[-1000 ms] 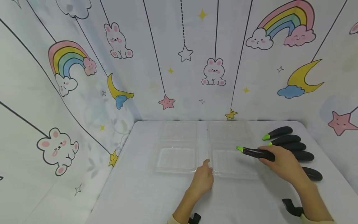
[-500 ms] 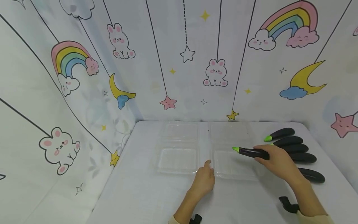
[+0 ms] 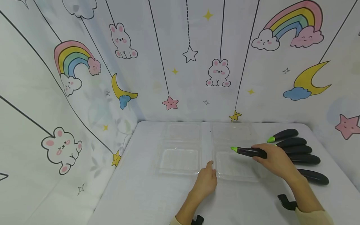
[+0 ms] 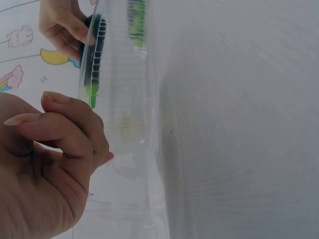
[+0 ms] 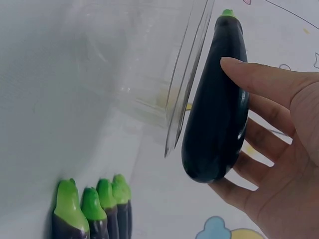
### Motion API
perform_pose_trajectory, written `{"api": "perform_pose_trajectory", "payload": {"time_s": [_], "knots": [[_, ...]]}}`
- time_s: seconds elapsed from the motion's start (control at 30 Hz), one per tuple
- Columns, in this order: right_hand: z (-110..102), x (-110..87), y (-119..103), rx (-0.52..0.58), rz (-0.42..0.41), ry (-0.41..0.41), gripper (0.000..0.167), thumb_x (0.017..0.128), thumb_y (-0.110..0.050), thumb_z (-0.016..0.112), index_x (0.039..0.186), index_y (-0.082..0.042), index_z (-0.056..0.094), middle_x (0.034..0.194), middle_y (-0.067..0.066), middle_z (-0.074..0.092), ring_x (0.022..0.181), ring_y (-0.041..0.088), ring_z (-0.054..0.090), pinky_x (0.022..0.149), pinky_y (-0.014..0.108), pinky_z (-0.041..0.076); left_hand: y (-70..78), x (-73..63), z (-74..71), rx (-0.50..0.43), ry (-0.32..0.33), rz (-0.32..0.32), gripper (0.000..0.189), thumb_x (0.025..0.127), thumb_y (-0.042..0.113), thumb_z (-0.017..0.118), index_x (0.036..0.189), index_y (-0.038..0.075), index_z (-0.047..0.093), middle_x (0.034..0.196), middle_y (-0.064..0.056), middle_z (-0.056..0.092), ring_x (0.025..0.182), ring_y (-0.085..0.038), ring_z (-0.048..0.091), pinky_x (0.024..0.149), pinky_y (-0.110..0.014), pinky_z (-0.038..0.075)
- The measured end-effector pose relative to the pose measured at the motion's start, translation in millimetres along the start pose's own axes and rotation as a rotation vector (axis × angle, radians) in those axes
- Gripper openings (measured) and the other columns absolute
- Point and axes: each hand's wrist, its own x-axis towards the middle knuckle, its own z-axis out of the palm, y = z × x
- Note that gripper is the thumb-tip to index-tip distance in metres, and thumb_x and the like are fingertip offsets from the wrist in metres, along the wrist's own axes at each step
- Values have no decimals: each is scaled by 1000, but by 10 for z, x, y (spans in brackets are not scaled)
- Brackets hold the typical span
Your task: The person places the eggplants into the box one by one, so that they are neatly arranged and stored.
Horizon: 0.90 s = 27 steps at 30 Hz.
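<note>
My right hand (image 3: 274,159) grips a dark purple eggplant (image 3: 251,152) with a green stem end pointing left, held over the right-hand clear plastic container (image 3: 239,179). In the right wrist view the thumb lies on one side of the eggplant (image 5: 214,109), the fingers behind it, beside the container's rim (image 5: 187,79). Nothing is in my left hand (image 3: 206,182); its index finger reaches forward at the near left corner of that container, the other fingers loosely bent. In the left wrist view, the left hand (image 4: 60,154) is close to the clear wall (image 4: 127,94).
Several more eggplants (image 3: 307,159) lie in a column on the right of the white table (image 3: 146,200). A second clear container (image 3: 178,172) stands to the left. Hinged-looking clear lids (image 3: 184,132) lie behind both. A patterned cloth wall (image 3: 191,87) rises at the back.
My right hand has carried the eggplant a little to the left, further over the right container. My left hand stays by the container's corner. The whole view has shifted slightly.
</note>
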Motion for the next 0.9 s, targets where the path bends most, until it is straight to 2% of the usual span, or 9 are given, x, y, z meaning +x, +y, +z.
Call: {"api": "perform_pose_trajectory", "payload": {"time_s": [0.2,0.6,0.9], "knots": [[44,50,-43,11,-10,-8,47,88,-22,86,130,-6,72,129,21,70,121,46,62,97,66,48,-10,4,-3,49,26,14,42,108,9,50,146,-10,46,64,4,54,56,-8,50,59,-26,50],[153,146,-98,-9,-21,-27,45,88,-18,85,129,-5,72,126,21,70,120,46,62,97,65,49,10,-7,-15,36,18,10,43,108,8,49,146,-11,45,62,4,51,51,-7,47,54,-24,46],[273,233,-116,-18,-36,-20,43,87,-18,86,126,-6,73,124,19,70,118,44,62,97,64,49,19,-1,-18,83,31,5,41,108,9,52,145,-9,49,70,-3,63,60,-9,54,63,-28,52]]}}
